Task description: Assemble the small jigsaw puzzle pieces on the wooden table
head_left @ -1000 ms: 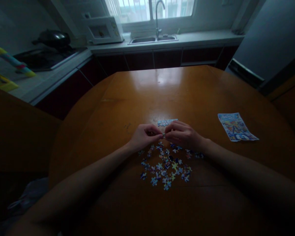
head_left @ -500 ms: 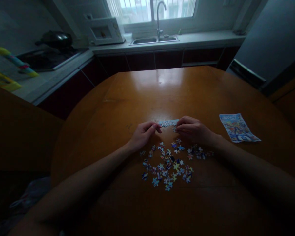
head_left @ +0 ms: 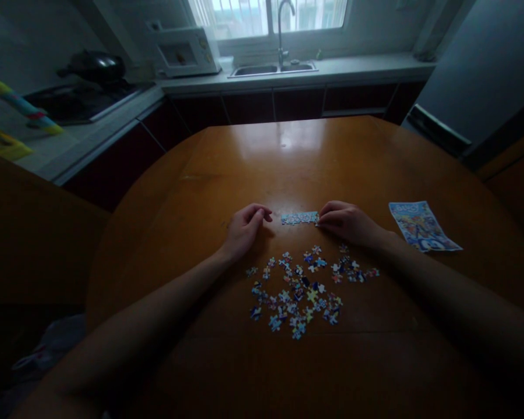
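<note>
A joined strip of jigsaw puzzle [head_left: 299,217], pale blue with lettering, lies on the table between my hands. My right hand [head_left: 347,222] is at its right end, thumb and fingers pinched on a small puzzle piece [head_left: 317,220] at the strip's edge. Whether that piece is locked in cannot be made out. Left of the strip, my left hand [head_left: 247,230] rests loosely curled, fingers apart and holding nothing. Many loose puzzle pieces [head_left: 294,297] are scattered nearer to me, with a smaller cluster [head_left: 351,270] below my right forearm.
A printed picture sheet [head_left: 424,227] with creases lies to the right on the wooden table [head_left: 227,157]. Beyond the table are a counter with a sink [head_left: 255,71], a microwave [head_left: 186,52] and a stove with a dark pan [head_left: 96,67].
My right hand has shifted slightly right, its piece going from below the strip to the strip's right end. My left hand has drawn back leftward, away from the strip.
</note>
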A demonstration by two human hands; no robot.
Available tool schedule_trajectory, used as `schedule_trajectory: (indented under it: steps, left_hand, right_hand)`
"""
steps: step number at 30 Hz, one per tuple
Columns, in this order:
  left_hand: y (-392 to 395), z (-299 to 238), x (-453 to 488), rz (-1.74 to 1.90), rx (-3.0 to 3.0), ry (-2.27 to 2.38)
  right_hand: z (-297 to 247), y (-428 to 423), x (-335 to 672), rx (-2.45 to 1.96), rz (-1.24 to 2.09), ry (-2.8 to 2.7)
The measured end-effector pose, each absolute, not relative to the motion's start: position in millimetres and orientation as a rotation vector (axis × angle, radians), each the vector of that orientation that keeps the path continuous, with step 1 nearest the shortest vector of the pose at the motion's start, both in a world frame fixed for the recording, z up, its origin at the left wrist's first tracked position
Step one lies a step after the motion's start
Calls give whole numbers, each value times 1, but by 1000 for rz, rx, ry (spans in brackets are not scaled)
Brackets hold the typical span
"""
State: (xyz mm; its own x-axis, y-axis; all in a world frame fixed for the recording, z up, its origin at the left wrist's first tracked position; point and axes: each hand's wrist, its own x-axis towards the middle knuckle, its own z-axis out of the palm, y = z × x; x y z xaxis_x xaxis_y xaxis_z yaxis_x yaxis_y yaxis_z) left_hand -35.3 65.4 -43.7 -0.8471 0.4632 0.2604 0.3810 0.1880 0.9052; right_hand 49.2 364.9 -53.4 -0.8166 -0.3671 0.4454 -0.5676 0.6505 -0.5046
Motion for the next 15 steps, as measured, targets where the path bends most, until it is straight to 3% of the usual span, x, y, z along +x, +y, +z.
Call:
schedule_trajectory:
  steps: [15]
  left_hand:
    - [69, -40, -31, 1699, 885, 2371]
  right_hand:
    - [-60, 365, 46, 749, 887, -2585]
